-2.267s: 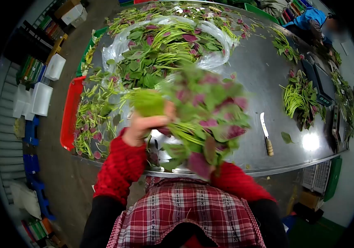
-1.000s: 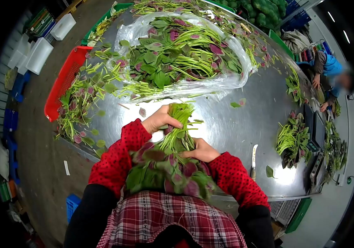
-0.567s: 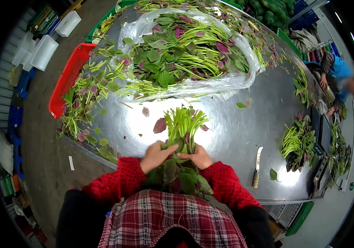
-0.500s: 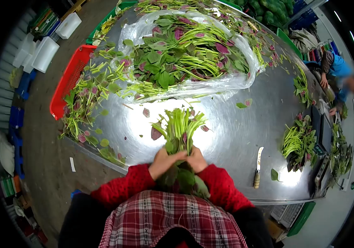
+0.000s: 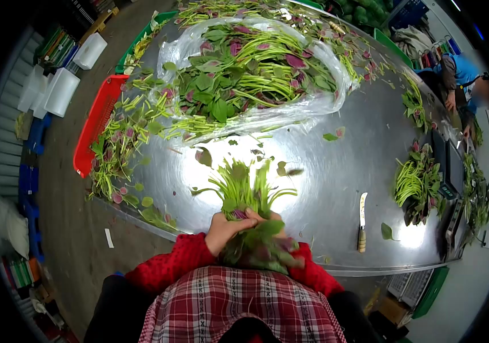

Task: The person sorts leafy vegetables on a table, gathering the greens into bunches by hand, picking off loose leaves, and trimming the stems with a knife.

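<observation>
A bunch of leafy greens [image 5: 243, 188] with purple-green leaves is gripped at the table's front edge, its stems fanned out away from me and its leaves by my apron. My left hand [image 5: 225, 228] is closed round the left side of the bunch. On the right side my right hand [image 5: 274, 222] is closed on it too, partly covered by leaves. Loose leaves lie around the stem ends. Beyond them, an open clear plastic bag [image 5: 313, 108] holds a large heap of the same greens. A knife [image 5: 362, 223] with a wooden handle lies to the right.
A red crate [image 5: 93, 128] stands at the table's left edge beside scattered trimmings [image 5: 120, 154]. Farther right are another bunch [image 5: 416, 183] and a dark scale [image 5: 449, 168]. A person [image 5: 464, 77] in blue works at the far right. The metal table [image 5: 336, 171] has a front edge near me.
The bunch was swung round, so its stems now point away from me and spread wider. Both hands came together low on it. More loose leaves surround the stem ends.
</observation>
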Tool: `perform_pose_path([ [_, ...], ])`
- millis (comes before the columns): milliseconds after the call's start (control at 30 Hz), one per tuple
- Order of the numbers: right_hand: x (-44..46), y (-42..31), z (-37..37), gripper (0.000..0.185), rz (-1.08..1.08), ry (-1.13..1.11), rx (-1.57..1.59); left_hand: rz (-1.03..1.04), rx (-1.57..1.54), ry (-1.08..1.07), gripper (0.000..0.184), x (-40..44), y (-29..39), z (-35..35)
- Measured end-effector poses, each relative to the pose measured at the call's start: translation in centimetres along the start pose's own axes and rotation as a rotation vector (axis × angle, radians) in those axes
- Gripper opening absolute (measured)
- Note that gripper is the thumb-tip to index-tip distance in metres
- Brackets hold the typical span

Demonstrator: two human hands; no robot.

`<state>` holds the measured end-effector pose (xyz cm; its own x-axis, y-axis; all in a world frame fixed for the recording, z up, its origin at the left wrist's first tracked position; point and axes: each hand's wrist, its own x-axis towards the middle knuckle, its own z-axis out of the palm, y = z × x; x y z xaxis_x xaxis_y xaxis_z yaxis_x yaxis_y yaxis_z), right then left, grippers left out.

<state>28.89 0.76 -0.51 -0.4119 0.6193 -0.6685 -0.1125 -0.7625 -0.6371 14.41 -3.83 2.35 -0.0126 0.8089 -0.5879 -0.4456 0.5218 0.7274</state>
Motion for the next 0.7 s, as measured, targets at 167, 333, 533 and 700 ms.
perform_pose_path([
  [167,1.3,3.3,-3.7,0.021,-0.116,-0.213,-0.034,-0.231,-0.182,-0.114,0.03,1.0,-2.4,-2.1],
  [333,-1.5,-1.1,0.5,0.023,-0.173,-0.063,0.066,-0.069,-0.123,-0.116,0.03,-0.9,0.6,0.1],
  [533,-2.1,-0.4,0.9,0.027,-0.105,0.004,0.002,-0.129,-0.05,-0.165,0.03,-1.4,0.1,-0.6],
  [700,-1.0,-0.8,-0.5,0.021,-0.153,-0.008,-0.342,0.07,0.147,-0.4,0.035,2.4,-1.5,-2.7],
])
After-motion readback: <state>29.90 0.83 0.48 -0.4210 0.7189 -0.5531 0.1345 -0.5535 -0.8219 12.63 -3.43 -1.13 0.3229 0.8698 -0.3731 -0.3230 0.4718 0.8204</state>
